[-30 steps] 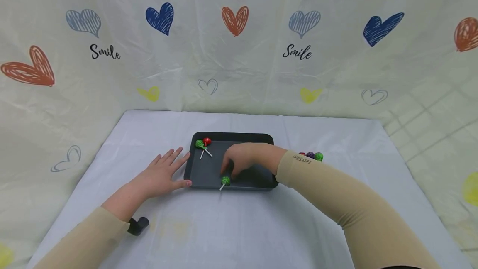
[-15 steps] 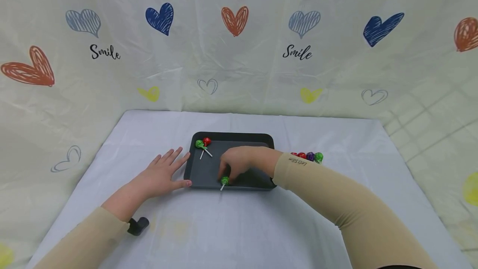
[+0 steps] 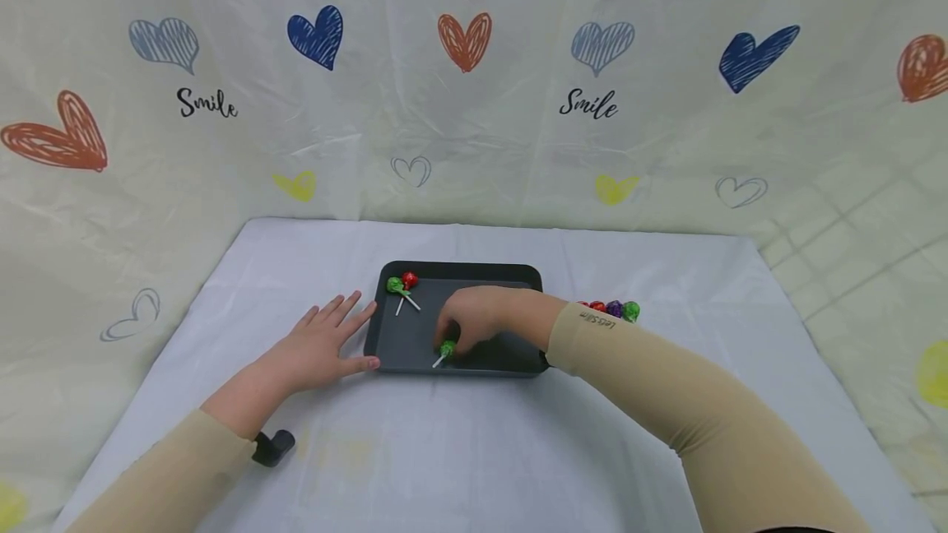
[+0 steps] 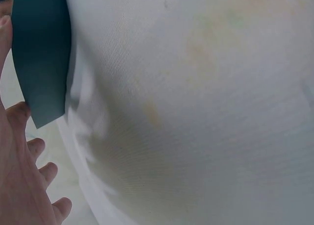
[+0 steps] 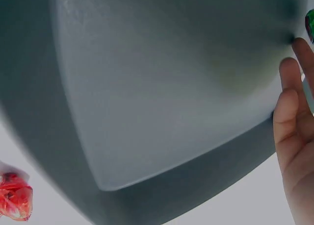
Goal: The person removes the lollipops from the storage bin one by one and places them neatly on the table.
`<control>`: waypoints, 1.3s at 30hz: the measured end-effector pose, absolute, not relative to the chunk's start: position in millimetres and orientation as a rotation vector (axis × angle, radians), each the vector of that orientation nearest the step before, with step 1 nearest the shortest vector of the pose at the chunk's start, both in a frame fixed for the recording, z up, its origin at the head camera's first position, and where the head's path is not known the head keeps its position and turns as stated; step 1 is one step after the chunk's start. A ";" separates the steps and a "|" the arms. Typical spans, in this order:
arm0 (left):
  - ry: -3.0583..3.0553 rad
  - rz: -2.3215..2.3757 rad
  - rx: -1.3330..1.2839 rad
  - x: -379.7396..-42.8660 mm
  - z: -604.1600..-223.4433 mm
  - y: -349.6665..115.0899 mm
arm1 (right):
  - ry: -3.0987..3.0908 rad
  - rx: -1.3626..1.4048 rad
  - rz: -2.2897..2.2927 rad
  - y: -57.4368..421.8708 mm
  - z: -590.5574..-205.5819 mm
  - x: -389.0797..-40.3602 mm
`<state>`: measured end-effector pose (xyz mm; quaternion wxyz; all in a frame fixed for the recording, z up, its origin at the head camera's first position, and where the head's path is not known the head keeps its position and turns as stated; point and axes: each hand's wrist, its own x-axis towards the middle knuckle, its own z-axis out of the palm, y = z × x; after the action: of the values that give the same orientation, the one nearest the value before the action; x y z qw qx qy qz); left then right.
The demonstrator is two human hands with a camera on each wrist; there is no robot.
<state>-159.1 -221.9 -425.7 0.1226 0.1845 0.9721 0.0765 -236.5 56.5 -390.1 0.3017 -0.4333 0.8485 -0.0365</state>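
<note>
A dark grey rectangular tray [image 3: 468,272] lies on the white cloth. My left hand [image 3: 307,356], fingers spread, touches the tray's left side with thumb and fingertips; the left wrist view shows that hand [image 4: 22,181] beside the tray wall [image 4: 41,53]. Reaching over the tray, my right hand [image 3: 477,319] pinches a green-wrapped lollipop [image 3: 448,348] near the tray's front side. Its white stick points toward me. In the right wrist view, the candy head [image 5: 310,25] is cut off by the frame edge, close to the fingertips.
At the tray's back left corner, a green lollipop [image 3: 396,285] and a red lollipop [image 3: 410,279] lie with sticks crossed. Right of the tray, partly behind my sleeve, sit more lollipops, including a purple one [image 3: 614,308] and a green one [image 3: 630,312].
The green lollipop in my right hand has shifted slightly back from the tray's front side, and its stick has tilted further left. My left hand stays in place.
</note>
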 end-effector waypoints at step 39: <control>2.834 0.264 0.579 -156.2 -423.7 -224.9 | 2.429 -0.945 -0.512 151.0 -351.5 -252.4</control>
<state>-156.2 -224.9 -423.7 0.1181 0.1979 0.9689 0.0903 -252.4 151.0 -351.5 0.2405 -0.3454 0.8876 -0.1872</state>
